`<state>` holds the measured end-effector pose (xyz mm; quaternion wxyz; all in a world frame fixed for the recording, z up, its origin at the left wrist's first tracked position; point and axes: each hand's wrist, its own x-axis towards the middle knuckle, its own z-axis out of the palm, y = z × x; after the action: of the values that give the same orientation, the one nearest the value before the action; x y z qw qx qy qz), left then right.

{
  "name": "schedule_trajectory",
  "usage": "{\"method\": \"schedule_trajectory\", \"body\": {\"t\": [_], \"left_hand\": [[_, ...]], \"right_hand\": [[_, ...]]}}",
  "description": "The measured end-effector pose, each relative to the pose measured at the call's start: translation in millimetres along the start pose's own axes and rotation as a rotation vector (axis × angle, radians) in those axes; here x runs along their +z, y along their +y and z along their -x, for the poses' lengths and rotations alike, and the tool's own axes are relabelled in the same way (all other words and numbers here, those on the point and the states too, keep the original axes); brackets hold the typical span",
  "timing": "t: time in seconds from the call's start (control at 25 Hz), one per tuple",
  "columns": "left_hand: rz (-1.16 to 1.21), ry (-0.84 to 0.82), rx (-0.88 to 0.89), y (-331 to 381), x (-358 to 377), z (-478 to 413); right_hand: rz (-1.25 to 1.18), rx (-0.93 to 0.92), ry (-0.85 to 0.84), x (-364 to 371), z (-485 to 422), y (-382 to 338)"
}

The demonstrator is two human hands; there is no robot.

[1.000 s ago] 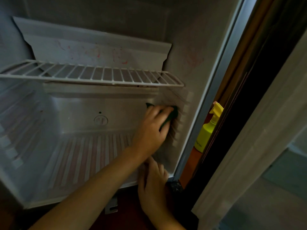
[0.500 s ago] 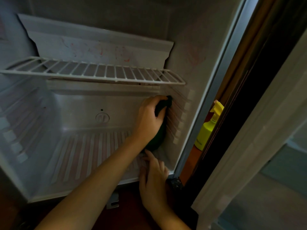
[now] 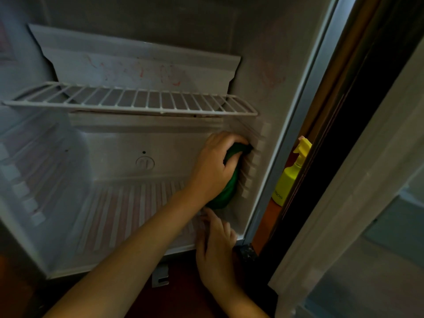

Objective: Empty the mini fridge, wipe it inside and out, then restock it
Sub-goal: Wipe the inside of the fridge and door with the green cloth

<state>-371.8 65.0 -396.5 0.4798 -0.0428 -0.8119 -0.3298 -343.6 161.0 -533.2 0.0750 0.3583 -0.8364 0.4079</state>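
The mini fridge (image 3: 296, 125) stands open with nothing stored inside. My left hand (image 3: 213, 166) reaches in from the lower left and grips a dark green cloth (image 3: 226, 191). It holds the cloth against the ribbed right inner wall (image 3: 251, 171), just below the white wire shelf (image 3: 137, 104). The cloth's lower part hangs down along the wall to the floor. My right hand (image 3: 215, 251) rests with straight fingers on the front lip of the fridge floor (image 3: 128, 216), under the cloth.
Red smears mark the back panel (image 3: 137, 70) above the shelf and the upper right wall. A yellow spray bottle (image 3: 288, 177) stands outside, in the gap right of the fridge. A pale panel or door (image 3: 358, 203) runs along the right.
My left hand's fingers curled round the cloth and slid it up the right wall, leaving its lower part hanging. My right hand stayed on the front lip.
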Motion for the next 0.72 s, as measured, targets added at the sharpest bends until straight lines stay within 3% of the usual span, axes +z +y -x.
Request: {"method": "schedule_trajectory", "body": {"t": [0.12, 0.28, 0.56, 0.72], "left_hand": [[0.101, 0.011, -0.139, 3.0, -6.1, -5.5], [-0.016, 0.086, -0.037, 16.8, 0.0, -3.8], [0.033, 0.187, -0.274, -9.1, -5.4, -39.0], [0.119, 0.129, -0.238, 12.6, -3.3, -18.5]], "right_hand": [[-0.002, 0.004, 0.001, -1.1, 0.0, -1.8], [-0.015, 0.023, -0.021, -2.2, 0.3, -1.3], [-0.022, 0.034, -0.041, -7.2, -2.0, -5.7], [-0.033, 0.038, -0.028, -6.9, 0.0, -6.6]]}}
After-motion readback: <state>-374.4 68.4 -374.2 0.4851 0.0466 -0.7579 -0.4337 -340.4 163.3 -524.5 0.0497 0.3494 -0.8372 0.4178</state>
